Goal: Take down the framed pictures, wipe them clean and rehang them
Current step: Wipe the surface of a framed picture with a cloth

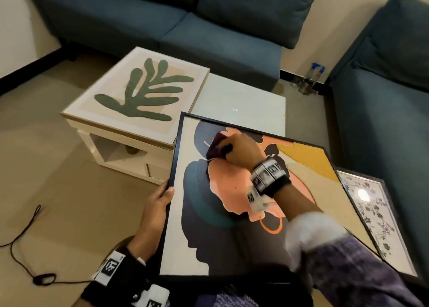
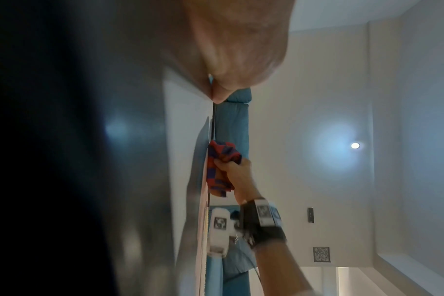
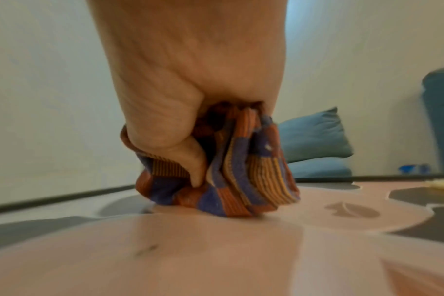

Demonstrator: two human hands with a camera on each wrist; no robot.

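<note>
Head view: three framed pictures. The black-framed picture (image 1: 234, 214) lies under the right hand (image 1: 241, 150), which presses a bunched cloth (image 1: 217, 147) onto it; the left hand (image 1: 157, 202) grips its left edge. The leaf picture (image 1: 139, 93) rests on a white table (image 1: 241, 102) beyond the hands; the floral picture (image 1: 376, 214) lies right of them. Left wrist view: thumb on frame edge. Right wrist view: fingers curled round the checked cloth; no legible writing.

Left hand (image 1: 155, 210) grips the black-framed picture's (image 1: 232, 248) left edge, thumb on front; right hand (image 1: 239, 150), arm stretched forward, fist bunched around a checked cloth (image 1: 214, 147) pressed on the glass.
</note>
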